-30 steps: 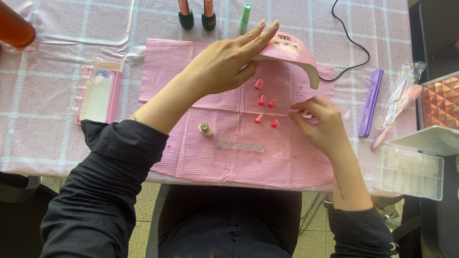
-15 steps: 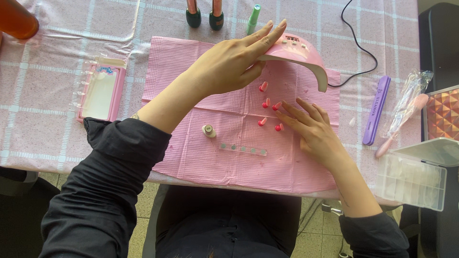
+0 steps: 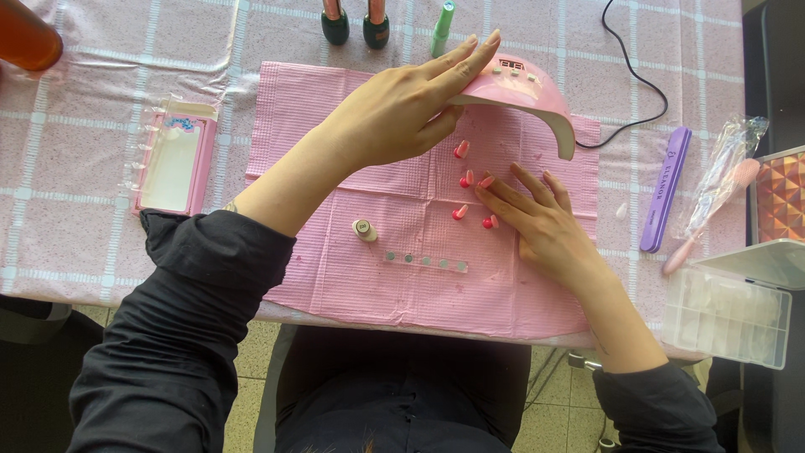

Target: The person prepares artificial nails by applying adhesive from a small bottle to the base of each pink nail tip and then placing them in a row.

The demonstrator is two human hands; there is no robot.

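On pink lamp (image 3: 524,88): left hand (image 3: 402,109) flat (fingers (image 3: 470,59) extended).

The left hand (image 3: 394,109) reaches forward and to the right, palm down, its 4 fingers straight and held close together, thumb tucked under. Its forearm is bare to a black sleeve pushed up near the elbow. The right hand (image 3: 541,222) lies flat, palm down, fingers spread and pointing up-left, with red nails. Its forearm is bare too, angling back to a black sleeve.
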